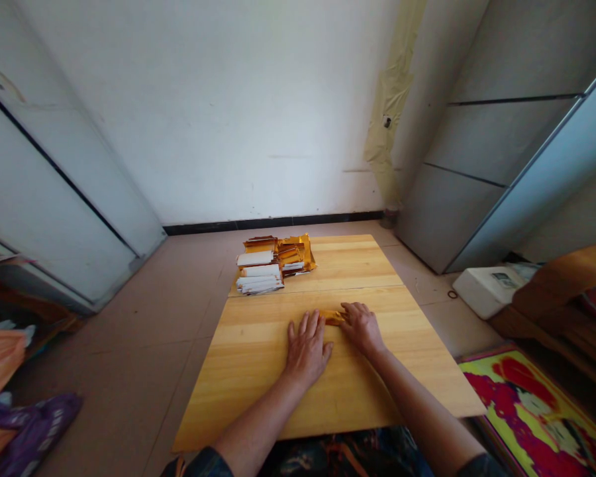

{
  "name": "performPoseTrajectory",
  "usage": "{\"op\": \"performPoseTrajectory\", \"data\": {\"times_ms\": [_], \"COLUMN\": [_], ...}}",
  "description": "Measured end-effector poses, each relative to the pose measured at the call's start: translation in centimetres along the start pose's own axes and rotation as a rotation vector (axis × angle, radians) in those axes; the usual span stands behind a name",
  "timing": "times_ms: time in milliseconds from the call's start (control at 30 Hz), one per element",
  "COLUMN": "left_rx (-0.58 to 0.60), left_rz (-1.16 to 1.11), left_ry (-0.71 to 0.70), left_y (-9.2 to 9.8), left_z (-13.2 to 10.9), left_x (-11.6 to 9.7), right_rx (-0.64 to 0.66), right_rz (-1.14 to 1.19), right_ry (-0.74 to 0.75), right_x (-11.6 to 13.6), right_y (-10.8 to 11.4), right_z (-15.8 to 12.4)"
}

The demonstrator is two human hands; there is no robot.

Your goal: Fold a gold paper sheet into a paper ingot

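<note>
My left hand [305,348] lies flat with the palm down on the light wooden table [258,411]. Its fingers are stretched and a little spread, and it holds nothing. The fingertips point away from me and end just beside the small folded piece of gold paper [332,317]; I cannot tell if they touch it.

My right hand [360,326] is on the right side of this gold piece. Its fingers are bent and rest on the right end of the paper. The hand hides that end, so I cannot tell whether the fingers pinch the paper or only press it down on the wood. The gold piece itself lies flat on the table, near the middle of the board, between my two hands and a little in front of them.

Further from me, at the far left part of the table, sits a loose pile of gold and white folded papers [273,263], well apart from both hands. A seam runs across the table top between this pile and my hands.

On the tiled floor to the right of the table stands a white plastic box [487,289]. Nearer to me on that side lies a mat with red and yellow colours [536,411]. On the floor at the far left there is a purple bag [34,424].
</note>
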State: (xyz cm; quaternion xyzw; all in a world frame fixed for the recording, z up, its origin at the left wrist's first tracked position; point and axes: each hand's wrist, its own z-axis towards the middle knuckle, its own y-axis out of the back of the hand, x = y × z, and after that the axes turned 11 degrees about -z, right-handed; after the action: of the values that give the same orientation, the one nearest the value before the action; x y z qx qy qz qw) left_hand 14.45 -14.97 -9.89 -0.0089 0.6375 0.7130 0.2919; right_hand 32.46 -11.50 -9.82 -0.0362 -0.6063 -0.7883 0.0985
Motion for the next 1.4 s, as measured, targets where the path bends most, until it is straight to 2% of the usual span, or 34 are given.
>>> {"op": "performPoseTrajectory", "data": {"times_ms": [200,667,900,1167,1300,1400], "left_rx": [-0.05,-0.119,-0.129,-0.202,-0.217,-0.185], "left_rz": [0.001,-0.053,-0.078,-0.106,-0.117,-0.116], "left_ry": [-0.033,0.016,0.042,-0.026,-0.024,-0.015], "left_y": [0.2,0.4,0.8,0.8,0.9,1.0], "left_z": [-0.3,-0.1,0.1,-0.3,-0.3,0.0], "left_x": [-0.1,0.1,0.1,0.3,0.3,0.3], "right_rx": [-0.032,-0.131,-0.149,-0.22,-0.207,-0.184], "right_rz": [-0.007,0.097,0.032,-0.061,-0.088,-0.107], "right_ry": [0.018,0.069,0.098,0.18,0.198,0.213], "right_x": [0.1,0.6,0.3,0.6,0.7,0.7], "right_y": [-0.2,0.1,-0.4,0.0,0.5,0.8], "right_z": [-0.2,-0.6,-0.7,-1.2,-1.5,-1.7]}}
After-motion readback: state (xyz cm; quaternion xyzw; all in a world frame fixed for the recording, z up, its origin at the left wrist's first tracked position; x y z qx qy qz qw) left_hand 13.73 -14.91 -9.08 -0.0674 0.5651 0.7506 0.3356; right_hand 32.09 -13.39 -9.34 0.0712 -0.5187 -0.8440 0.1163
